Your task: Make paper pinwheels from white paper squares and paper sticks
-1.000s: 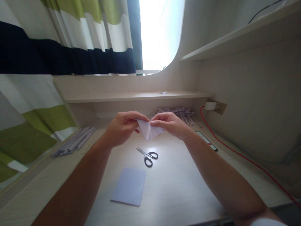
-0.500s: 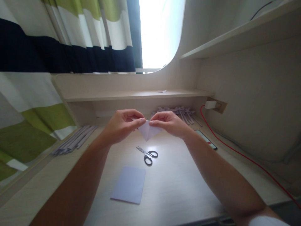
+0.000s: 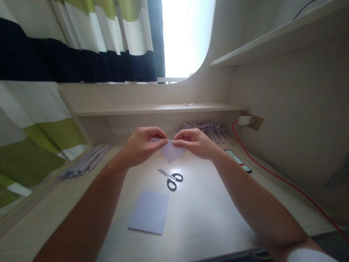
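Between both hands, above the desk, is a piece of pale lilac paper (image 3: 171,153) folded to a triangle, its point hanging down. My left hand (image 3: 144,146) pinches the top edge near its middle with thumb and forefinger. Close beside it, my right hand (image 3: 194,143) pinches the same edge from the other side. Both hands cover the paper's outer corners. Below them lie scissors (image 3: 171,177) with black handles, blades slightly apart and pointing up left. Nearer to me rests a flat rectangle of lilac paper (image 3: 149,213), perhaps a stack.
Folded paper strips (image 3: 87,160) lie at the desk's left. Stemmed paper pieces (image 3: 207,129) are heaped at the back right. A phone (image 3: 237,161) lies on the right, near a red cable (image 3: 278,178) running from a white charger (image 3: 244,120). A low shelf (image 3: 152,109) spans the back.
The fingertips have shifted slightly along the paper's top edge, and its centre crease shows less. Scissors and flat paper stay where they were.
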Demonstrator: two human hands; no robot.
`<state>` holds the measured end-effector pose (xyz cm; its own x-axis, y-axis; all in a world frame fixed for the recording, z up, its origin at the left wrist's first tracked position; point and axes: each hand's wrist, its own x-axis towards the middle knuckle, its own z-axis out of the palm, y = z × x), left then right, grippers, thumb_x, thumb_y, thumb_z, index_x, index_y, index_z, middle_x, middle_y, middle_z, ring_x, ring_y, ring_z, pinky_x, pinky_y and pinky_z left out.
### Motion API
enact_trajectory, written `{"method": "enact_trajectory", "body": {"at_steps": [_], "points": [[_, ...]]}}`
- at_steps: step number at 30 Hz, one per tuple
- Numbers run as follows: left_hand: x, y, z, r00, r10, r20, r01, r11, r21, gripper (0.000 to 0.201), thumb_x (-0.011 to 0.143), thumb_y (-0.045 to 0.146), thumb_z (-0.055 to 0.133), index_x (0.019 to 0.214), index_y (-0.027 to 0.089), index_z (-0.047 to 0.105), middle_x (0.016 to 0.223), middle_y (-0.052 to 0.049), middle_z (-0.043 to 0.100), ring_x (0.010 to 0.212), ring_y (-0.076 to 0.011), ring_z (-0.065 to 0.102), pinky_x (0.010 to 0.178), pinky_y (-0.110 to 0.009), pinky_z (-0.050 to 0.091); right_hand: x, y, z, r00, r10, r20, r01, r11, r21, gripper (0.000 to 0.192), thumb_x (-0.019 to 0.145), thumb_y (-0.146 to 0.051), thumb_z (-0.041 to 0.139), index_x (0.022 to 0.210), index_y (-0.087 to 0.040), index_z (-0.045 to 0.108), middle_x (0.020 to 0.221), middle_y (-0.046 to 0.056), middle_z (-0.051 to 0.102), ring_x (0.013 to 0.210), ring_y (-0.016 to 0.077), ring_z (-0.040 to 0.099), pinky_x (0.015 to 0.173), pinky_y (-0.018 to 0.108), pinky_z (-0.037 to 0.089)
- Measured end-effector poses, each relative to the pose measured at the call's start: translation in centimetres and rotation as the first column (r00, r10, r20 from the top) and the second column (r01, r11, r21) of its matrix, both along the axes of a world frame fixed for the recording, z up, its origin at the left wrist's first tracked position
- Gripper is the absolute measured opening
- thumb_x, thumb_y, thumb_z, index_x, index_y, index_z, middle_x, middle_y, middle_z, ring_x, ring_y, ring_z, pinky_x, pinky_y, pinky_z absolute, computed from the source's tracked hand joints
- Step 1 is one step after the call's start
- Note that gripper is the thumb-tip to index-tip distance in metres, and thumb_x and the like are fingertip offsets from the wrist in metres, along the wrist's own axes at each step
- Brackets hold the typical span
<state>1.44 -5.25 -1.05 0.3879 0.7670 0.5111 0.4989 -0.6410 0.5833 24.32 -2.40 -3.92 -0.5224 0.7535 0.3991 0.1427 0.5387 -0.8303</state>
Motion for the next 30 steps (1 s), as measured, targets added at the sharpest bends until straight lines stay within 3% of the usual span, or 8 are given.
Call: {"method": "enact_trajectory", "body": {"at_steps": [12,18,24,27,30], "points": [[-0.2,-0.5,0.3,0.999,-0.043,-0.018,0.043,0.998,0.034,0.013,0.086,0.029,0.075,0.087,0.017,0.079,0.083,-0.003,0.079,0.077,-0.0170,0.072,0.067,-0.025,0.053,-0.3,-1.4,0.5,0.994,-0.104,0.034,0.096,0.981,0.169,0.027,0.090,-0.044,0.076,0.091,-0.017,0.079,0.078,0.003,0.073,0.068,0.0138,0.063,0.060,0.026,0.046],[-0.4,-0.7,0.4,0.998,-0.011,-0.065,0.015,0.997,0.070,0.011,0.086,0.027,0.072,0.085,0.018,0.080,0.081,-0.003,0.079,0.073,-0.0162,0.071,0.066,-0.026,0.053,-0.3,-1.8,0.8,0.989,-0.127,0.076,0.106,0.968,0.228,0.026,0.090,-0.041,0.075,0.091,-0.015,0.080,0.079,0.004,0.075,0.071,0.0145,0.065,0.063,0.026,0.049],[-0.4,-1.1,0.6,0.994,-0.055,-0.096,0.060,0.997,0.049,0.012,0.087,0.027,0.072,0.088,0.019,0.080,0.082,-0.001,0.079,0.074,-0.0155,0.072,0.066,-0.025,0.052,-0.6,-2.4,0.7,0.988,-0.141,0.058,0.122,0.960,0.251,0.020,0.089,-0.034,0.075,0.088,-0.015,0.080,0.076,0.003,0.074,0.069,0.0139,0.064,0.061,0.025,0.048],[-0.1,-1.7,-0.2,0.991,-0.046,-0.129,0.047,0.999,0.004,0.014,0.088,0.029,0.070,0.090,0.019,0.081,0.082,-0.002,0.079,0.073,-0.0160,0.072,0.063,-0.025,0.051,-0.9,-3.1,-0.3,0.988,-0.132,0.076,0.114,0.972,0.206,0.021,0.090,-0.035,0.074,0.089,-0.014,0.079,0.078,0.004,0.075,0.070,0.0148,0.065,0.061,0.025,0.048],[0.0,-2.4,-2.4,0.994,0.007,-0.110,-0.010,1.000,-0.027,0.013,0.087,0.026,0.070,0.088,0.019,0.081,0.082,-0.001,0.079,0.073,-0.0160,0.071,0.064,-0.024,0.050,-0.8,-3.8,-2.5,0.980,-0.161,0.120,0.143,0.978,0.150,0.021,0.090,-0.035,0.073,0.090,-0.014,0.079,0.079,0.005,0.075,0.072,0.0159,0.064,0.063,0.026,0.047]]}}
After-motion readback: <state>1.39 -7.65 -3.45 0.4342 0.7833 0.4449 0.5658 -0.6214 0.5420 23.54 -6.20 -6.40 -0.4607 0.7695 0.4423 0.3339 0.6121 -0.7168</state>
